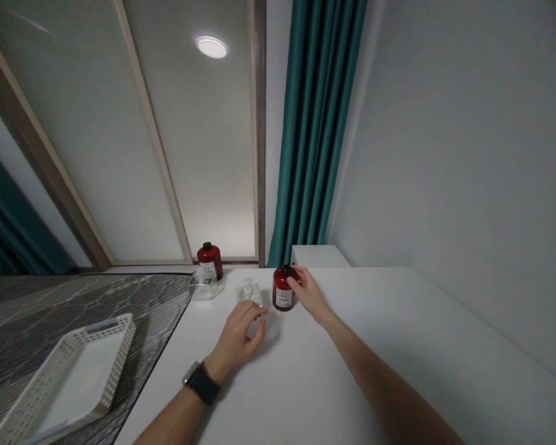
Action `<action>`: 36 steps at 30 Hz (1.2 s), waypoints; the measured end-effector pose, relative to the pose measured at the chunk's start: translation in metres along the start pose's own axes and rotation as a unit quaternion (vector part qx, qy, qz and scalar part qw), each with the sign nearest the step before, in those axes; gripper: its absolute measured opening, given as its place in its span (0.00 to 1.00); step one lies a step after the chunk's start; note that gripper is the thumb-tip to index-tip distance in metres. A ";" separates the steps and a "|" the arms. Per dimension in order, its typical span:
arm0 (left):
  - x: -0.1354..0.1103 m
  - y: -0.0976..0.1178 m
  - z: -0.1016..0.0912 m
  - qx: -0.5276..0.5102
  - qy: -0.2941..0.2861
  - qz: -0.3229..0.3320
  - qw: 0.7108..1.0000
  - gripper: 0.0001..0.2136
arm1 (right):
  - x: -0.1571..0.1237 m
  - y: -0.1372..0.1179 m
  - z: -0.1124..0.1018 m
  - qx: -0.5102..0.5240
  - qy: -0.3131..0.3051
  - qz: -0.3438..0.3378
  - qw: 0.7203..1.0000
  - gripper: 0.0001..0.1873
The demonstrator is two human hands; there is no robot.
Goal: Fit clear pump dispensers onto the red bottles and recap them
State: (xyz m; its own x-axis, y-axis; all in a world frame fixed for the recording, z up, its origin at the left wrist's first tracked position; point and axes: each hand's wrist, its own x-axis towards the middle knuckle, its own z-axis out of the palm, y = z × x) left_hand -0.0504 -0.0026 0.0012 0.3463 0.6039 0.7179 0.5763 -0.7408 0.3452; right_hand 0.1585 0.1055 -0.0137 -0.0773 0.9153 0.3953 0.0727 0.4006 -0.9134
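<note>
My right hand (308, 292) grips a dark red bottle (280, 284) with a black top and a white label, upright on the white table (278, 383). My left hand (241, 334), a black watch on its wrist, hovers with fingers apart just in front of a clear glass bottle (249, 293) with a round stopper, partly behind my fingers. I cannot tell whether the fingertips touch it. Farther left stand another clear glass bottle (202, 285) and, behind it, a second dark red bottle (213, 259) with a black cap.
A white perforated basket (106, 330) lies left of the table on the grey patterned surface (18, 309). Behind the table are a white box-like piece (322, 254), a teal curtain (322, 123) and frosted sliding doors (199, 142). A plain wall (467, 154) runs along the right.
</note>
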 end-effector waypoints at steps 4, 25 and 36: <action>0.000 0.000 0.002 0.000 0.003 -0.022 1.000 0.11 | -0.016 -0.012 -0.008 0.015 -0.059 0.006 0.998 0.20; 0.005 0.021 0.009 -0.164 -0.042 -0.136 0.976 0.24 | -0.064 -0.040 -0.012 0.072 -0.154 0.025 0.985 0.26; 0.005 0.018 0.007 -0.149 -0.042 -0.143 0.977 0.24 | -0.038 0.020 -0.086 -0.210 0.097 -0.002 0.973 0.13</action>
State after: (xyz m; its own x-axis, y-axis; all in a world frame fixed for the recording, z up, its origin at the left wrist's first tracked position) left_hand -0.0334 -0.0107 0.0071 0.2692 0.8120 0.5179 0.4216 -0.5828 0.6947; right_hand 0.2487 0.0823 -0.0384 0.1068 0.8882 0.4469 0.4759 0.3490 -0.8073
